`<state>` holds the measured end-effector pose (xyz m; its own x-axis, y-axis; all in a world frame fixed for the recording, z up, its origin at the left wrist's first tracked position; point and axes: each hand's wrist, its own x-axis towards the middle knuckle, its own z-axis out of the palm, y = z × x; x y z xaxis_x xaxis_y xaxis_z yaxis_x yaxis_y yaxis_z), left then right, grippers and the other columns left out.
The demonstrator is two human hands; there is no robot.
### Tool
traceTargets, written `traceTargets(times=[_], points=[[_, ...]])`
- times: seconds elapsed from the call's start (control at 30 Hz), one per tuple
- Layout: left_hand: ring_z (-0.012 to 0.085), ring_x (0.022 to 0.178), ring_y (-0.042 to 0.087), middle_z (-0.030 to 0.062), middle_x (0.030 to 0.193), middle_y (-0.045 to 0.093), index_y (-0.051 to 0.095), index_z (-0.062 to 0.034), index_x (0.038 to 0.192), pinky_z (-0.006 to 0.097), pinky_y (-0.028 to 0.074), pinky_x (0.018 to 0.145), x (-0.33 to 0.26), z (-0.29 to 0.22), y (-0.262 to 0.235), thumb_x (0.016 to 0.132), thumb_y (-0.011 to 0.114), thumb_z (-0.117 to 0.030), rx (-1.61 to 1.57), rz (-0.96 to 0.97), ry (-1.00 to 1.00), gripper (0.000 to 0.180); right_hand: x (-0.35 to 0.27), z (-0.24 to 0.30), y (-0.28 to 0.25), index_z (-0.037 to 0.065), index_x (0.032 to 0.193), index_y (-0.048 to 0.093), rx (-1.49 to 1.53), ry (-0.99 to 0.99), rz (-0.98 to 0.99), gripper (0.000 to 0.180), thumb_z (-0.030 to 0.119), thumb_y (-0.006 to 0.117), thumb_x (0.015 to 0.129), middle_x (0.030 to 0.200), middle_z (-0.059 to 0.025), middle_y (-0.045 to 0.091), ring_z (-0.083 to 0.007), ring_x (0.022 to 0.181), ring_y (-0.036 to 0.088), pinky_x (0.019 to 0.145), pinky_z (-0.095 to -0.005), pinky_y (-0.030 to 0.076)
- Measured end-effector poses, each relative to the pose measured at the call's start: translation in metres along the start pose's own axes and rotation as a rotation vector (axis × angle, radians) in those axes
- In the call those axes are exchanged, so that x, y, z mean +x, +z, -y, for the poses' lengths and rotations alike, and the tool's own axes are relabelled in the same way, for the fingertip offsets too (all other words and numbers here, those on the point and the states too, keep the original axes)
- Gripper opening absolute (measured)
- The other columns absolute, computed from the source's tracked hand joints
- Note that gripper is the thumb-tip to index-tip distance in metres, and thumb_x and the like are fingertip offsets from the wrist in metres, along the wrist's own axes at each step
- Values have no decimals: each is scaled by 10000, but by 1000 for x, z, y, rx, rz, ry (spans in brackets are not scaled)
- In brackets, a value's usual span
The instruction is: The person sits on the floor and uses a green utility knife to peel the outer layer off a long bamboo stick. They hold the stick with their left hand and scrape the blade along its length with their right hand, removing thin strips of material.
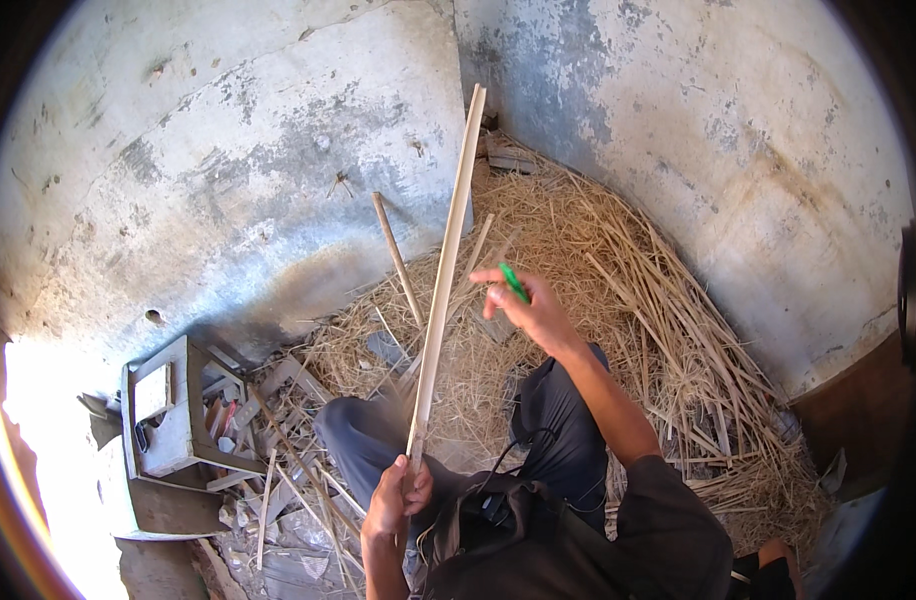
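My left hand (pixel 396 495) is closed around the lower end of a long, pale, grooved strip (pixel 444 270) that looks like split bamboo. The strip rises at a slant, its far end in front of the wall corner. To the right of it, apart from it, my right hand (pixel 530 312) is raised with the index finger reaching toward the strip. A small green stick-shaped object (pixel 515 284) is held in that hand, sticking up past the fingers; its exact kind cannot be made out.
Straw and shavings (pixel 568 225) cover the floor, with a heap of thin sticks (pixel 678 340) along the right wall. A brown pole (pixel 398 260) leans at the left wall (pixel 228 130). At left stands a worn wooden box (pixel 183 455) holding odds and ends, with scraps beside it.
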<state>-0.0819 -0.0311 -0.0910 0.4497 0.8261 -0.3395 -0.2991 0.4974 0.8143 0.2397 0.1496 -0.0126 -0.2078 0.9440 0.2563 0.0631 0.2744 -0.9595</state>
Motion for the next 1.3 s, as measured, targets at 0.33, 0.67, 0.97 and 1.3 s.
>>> traceTargets(times=[0.33,0.67,0.97,1.3], points=[[101,574,474,35,755,542,630,-8,1006,240,349,465,12,-16,13,1107,413,-683,195,40,3,716,-11,7,30,0,1204,729,357,34,1,249,207,719,1067,965,-75,779,-84,801,679,681,-258,486],[42,673,425,-64,749,493,720,53,1258,226,347,611,23,-45,49,1178,530,-322,357,-173,295,428,-20,8,22,-1,1207,694,102,-110,-138,295,262,697,1072,960,-74,740,-145,858,703,728,-330,526],[4,764,463,-86,855,586,746,51,1327,207,346,644,26,-61,70,1088,714,-168,405,-387,445,325,-53,9,41,54,1188,752,-576,-614,-37,354,367,701,1032,888,-82,737,-259,707,733,610,-379,560],[4,709,377,-119,797,491,726,16,1394,216,272,608,18,-70,88,1110,680,-229,408,-333,389,378,-53,8,34,121,1173,793,-720,-703,-29,344,357,825,924,872,-26,764,-212,670,728,579,-330,557]])
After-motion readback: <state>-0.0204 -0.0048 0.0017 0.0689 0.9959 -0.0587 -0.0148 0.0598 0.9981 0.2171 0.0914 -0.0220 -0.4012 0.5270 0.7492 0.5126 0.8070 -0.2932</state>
